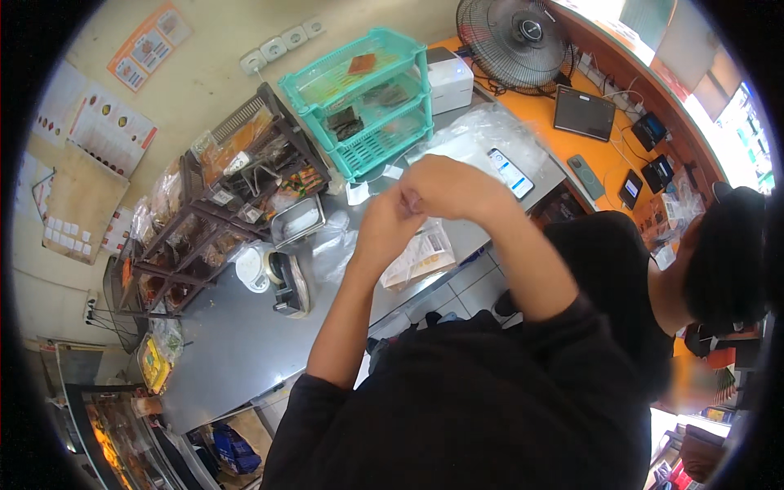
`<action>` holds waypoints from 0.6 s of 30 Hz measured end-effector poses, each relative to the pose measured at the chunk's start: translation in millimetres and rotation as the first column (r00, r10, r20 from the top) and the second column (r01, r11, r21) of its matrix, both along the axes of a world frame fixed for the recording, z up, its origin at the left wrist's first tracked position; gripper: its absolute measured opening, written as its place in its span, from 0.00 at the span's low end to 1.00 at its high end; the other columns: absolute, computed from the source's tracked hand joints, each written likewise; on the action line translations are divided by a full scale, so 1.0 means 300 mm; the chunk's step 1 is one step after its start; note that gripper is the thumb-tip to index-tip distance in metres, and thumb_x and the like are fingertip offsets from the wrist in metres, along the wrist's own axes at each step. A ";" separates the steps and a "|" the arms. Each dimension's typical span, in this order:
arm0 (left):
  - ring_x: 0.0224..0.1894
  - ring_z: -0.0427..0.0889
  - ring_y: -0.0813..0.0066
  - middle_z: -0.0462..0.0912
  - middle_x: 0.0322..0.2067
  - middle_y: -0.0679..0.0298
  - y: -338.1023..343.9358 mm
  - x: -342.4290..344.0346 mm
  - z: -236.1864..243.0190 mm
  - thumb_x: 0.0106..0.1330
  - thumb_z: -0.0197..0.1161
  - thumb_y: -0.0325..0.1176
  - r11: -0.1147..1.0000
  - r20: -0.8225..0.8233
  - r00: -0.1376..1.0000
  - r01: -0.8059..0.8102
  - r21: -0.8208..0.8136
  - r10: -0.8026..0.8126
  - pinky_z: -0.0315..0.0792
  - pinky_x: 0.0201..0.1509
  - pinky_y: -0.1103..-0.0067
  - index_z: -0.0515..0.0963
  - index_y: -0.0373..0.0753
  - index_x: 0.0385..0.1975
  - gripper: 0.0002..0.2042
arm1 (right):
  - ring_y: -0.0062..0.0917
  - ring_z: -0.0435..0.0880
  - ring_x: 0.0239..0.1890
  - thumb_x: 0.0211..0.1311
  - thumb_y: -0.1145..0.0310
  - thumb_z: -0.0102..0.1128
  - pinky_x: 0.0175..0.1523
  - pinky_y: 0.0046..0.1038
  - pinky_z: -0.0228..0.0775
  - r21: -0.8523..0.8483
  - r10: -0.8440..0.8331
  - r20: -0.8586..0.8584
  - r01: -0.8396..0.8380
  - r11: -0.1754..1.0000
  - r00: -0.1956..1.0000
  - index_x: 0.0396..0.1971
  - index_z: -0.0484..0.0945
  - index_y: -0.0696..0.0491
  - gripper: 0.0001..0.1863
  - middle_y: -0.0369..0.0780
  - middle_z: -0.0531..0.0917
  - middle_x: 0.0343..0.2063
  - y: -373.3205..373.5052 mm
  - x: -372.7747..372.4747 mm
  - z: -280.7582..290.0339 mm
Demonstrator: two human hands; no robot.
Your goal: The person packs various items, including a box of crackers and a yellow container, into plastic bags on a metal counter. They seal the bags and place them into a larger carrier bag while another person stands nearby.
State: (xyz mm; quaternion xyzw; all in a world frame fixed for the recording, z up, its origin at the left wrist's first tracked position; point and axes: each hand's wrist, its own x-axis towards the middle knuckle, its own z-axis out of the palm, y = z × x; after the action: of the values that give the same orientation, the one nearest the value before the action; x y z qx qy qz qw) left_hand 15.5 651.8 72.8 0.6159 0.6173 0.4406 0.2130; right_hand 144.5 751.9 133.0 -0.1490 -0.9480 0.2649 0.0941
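Note:
Both hands meet above the metal counter, fingers drawn in and touching each other. My left hand is closed, its fingertips pressed against the other hand. Knuckles up, my right hand bends over the same spot, also closed. Whatever they pinch between them is hidden. Just below them lies a pale printed packet with clear plastic about it. A strip of clear plastic spreads on the counter left of my left hand. Small white paper slips lie beyond the hands.
A tape dispenser, a white round tub and a metal tray stand left on the counter. Behind are a brown rack and teal stacked baskets. A phone lies right; a person in black is close by.

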 end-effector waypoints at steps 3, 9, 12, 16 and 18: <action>0.27 0.78 0.68 0.79 0.27 0.57 -0.026 0.016 0.077 0.53 0.64 0.30 0.972 -0.151 0.987 -0.085 -0.218 0.052 0.72 0.35 0.77 0.77 0.37 0.35 0.11 | 0.37 0.78 0.46 0.43 0.67 0.70 0.53 0.34 0.66 -0.394 -0.167 -0.343 0.020 0.919 0.925 0.51 0.69 0.53 0.32 0.47 0.79 0.41 -0.044 0.126 -0.118; 0.32 0.77 0.64 0.78 0.28 0.57 -0.016 0.054 0.076 0.52 0.66 0.36 0.978 -0.588 0.798 0.200 0.059 -0.128 0.71 0.36 0.74 0.78 0.38 0.35 0.13 | 0.41 0.69 0.57 0.45 0.66 0.68 0.63 0.39 0.54 -0.169 -0.253 -0.406 0.200 0.965 0.878 0.53 0.68 0.52 0.32 0.46 0.74 0.51 -0.100 0.014 -0.776; 0.37 0.75 0.63 0.78 0.30 0.57 -0.040 0.042 0.152 0.50 0.69 0.42 0.996 -0.649 0.759 0.005 0.092 0.055 0.70 0.40 0.70 0.78 0.39 0.38 0.19 | 0.43 0.71 0.54 0.50 0.66 0.64 0.59 0.41 0.59 -0.416 -0.383 -0.308 0.239 0.878 0.871 0.50 0.71 0.52 0.24 0.44 0.76 0.47 -0.139 -0.001 -0.738; 0.43 0.74 0.60 0.75 0.37 0.52 -0.150 -0.229 -0.050 0.44 0.73 0.50 0.968 -0.386 0.910 -0.058 0.246 0.153 0.69 0.46 0.70 0.70 0.32 0.48 0.35 | 0.42 0.73 0.51 0.46 0.76 0.58 0.53 0.38 0.65 -0.234 -0.332 -0.331 0.264 0.936 0.883 0.44 0.74 0.57 0.20 0.49 0.76 0.45 -0.153 -0.016 -0.721; 0.46 0.73 0.60 0.72 0.44 0.49 -0.214 -0.318 -0.245 0.41 0.75 0.50 0.948 -0.211 0.955 -0.143 0.284 0.207 0.68 0.49 0.71 0.66 0.31 0.52 0.41 | 0.42 0.76 0.46 0.48 0.75 0.57 0.49 0.38 0.67 -0.413 -0.464 -0.299 0.326 0.851 0.834 0.42 0.75 0.57 0.18 0.49 0.78 0.41 -0.178 -0.040 -0.751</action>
State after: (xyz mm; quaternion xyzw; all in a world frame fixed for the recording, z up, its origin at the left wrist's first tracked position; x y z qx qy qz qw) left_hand -79.9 587.7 -0.7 0.6296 0.6261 0.4598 0.0127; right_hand 132.5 698.6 -92.2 -0.3033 -0.7962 0.4251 0.3054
